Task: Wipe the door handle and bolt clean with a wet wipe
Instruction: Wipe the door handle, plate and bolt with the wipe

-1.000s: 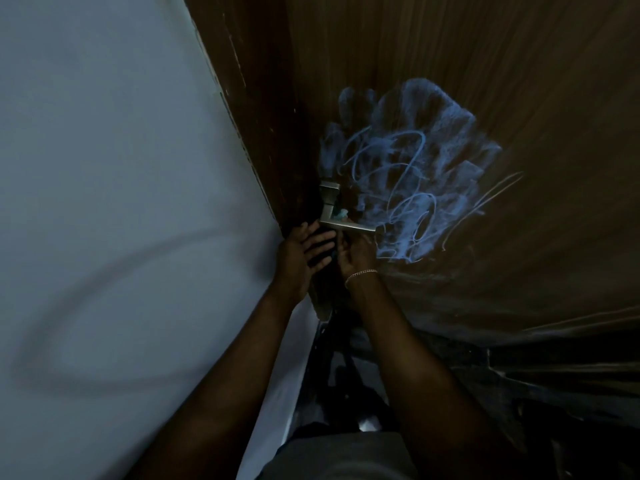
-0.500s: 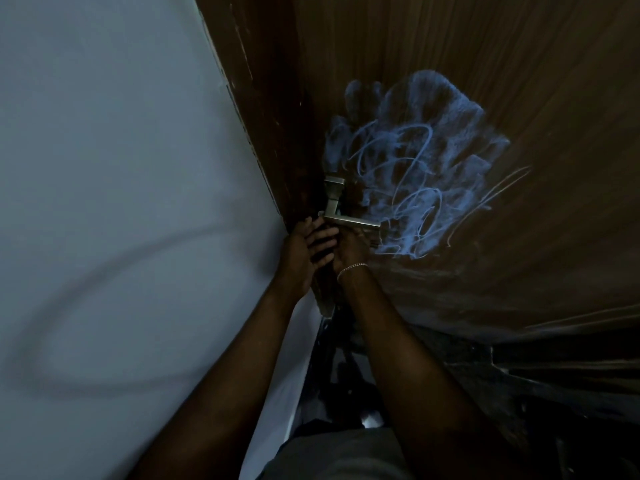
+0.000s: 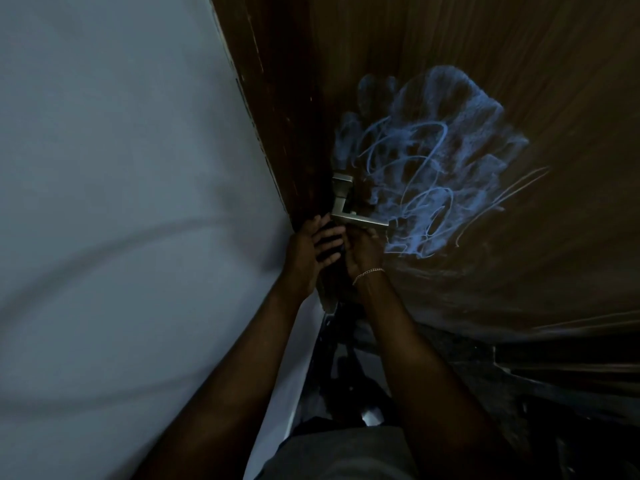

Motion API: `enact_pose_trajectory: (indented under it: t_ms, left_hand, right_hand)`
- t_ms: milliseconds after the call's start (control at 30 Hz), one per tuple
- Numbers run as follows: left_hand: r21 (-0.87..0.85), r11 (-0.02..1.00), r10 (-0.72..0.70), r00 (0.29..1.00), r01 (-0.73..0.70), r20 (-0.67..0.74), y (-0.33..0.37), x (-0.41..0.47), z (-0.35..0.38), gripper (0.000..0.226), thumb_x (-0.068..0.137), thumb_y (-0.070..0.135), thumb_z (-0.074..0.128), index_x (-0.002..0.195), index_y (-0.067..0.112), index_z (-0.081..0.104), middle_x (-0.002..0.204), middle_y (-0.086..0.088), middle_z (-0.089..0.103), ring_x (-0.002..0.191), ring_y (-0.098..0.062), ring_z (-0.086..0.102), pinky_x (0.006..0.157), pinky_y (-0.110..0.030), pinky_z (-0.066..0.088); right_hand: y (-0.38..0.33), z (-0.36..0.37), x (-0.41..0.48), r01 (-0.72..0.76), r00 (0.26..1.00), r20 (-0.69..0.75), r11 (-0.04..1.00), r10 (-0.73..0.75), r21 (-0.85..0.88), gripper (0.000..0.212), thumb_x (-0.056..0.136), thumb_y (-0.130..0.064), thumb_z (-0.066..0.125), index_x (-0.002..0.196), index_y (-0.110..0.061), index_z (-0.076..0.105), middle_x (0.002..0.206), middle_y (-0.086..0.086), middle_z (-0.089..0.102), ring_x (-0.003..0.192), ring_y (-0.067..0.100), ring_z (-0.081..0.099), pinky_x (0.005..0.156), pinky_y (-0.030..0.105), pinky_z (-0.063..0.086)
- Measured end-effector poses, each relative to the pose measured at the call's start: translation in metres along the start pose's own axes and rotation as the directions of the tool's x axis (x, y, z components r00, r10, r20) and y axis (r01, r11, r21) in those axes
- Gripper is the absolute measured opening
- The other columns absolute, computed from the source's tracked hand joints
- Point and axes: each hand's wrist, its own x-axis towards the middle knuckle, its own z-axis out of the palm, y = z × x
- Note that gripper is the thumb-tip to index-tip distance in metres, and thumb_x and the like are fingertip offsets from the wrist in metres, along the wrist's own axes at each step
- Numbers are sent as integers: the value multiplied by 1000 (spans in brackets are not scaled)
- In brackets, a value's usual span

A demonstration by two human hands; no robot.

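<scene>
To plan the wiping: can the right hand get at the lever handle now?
Likely yes. The right hand is close under the lever handle, with nothing visible between them; the left hand is aside at the door edge.

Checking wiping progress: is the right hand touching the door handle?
Cannot tell. In the head view the right hand sits just under the door handle, its fingers reaching the lever's outline, but darkness hides any contact or gap.

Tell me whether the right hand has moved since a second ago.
No, not noticeably: the right hand stays tucked just under the door handle, as before.
</scene>
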Motion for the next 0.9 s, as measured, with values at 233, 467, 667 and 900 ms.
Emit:
enact_pose_trajectory:
  t_ms: [233,467,667,900]
  left_hand:
    - [-21,1000,16,1000,-16,-15,0,0,3,42,106,42,35,133,21,60,124,-6,71,116,-24,65,99,-39,45]
    - [-62,998,21,999,-23,-23,0,0,7,46,107,38,37,140,13,56,129,-14,68,115,-24,63,99,-33,43]
    - [-89,996,-2,999,-2,-38,1,-1,9,42,106,39,39,134,17,60,108,-5,74,97,-18,67,82,-30,46]
    - [-20,1000,-12,998,10,-58,2,-6,1,31,103,40,45,114,23,69,75,1,70,62,-9,60,60,-24,45]
  right_hand:
    - [-4,12,2,-443,887,165,895,431,45,32,106,-17,38,84,-12,60,55,-5,56,42,5,51,38,16,40]
    - [-3,25,13,-652,748,247,752,616,98,32,107,-31,37,88,-14,57,45,-10,46,30,3,35,33,12,23]
    - [-7,20,14,-659,712,321,752,624,0,31,108,-32,38,91,-15,57,43,-9,47,29,4,37,28,13,28]
    - [14,21,-2,-403,883,236,913,406,-63,35,106,-27,40,86,-11,64,44,-5,51,34,5,44,36,13,31]
